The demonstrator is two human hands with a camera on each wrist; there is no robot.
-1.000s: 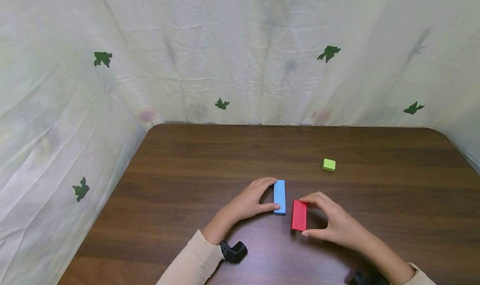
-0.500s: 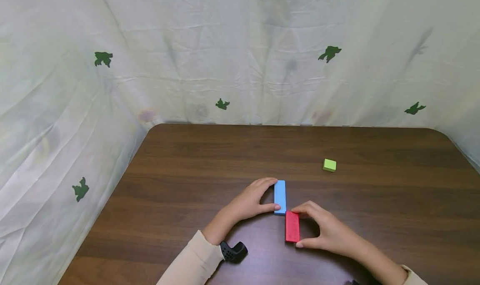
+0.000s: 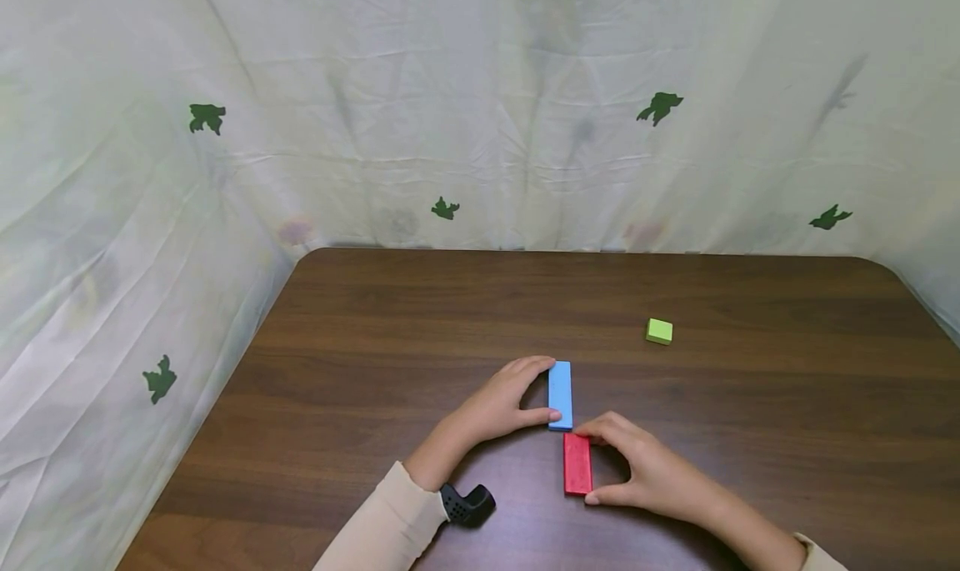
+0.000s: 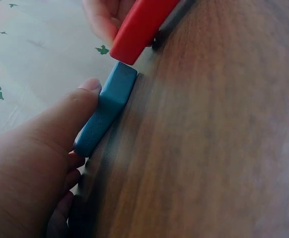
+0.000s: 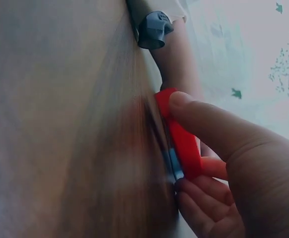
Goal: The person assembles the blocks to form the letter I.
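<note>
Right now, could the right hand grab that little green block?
Probably yes, though the right hand holds the red block and may need to release it; nothing stands between the hand and the green block.

Left hand (image 3: 498, 400) bare. Well behind left grip, left sleeve (image 3: 378, 525): pale beige, plain, lightly creased, hem-edged cuff (image 3: 411, 491). Against that cuff, on side toward right grip, black wrist unit (image 3: 472, 511): rounded, hooked, side dotted with small marks. Right hand (image 3: 648, 471) bare; farther behind right grip, right sleeve (image 3: 816, 557), matching pale beige.
</note>
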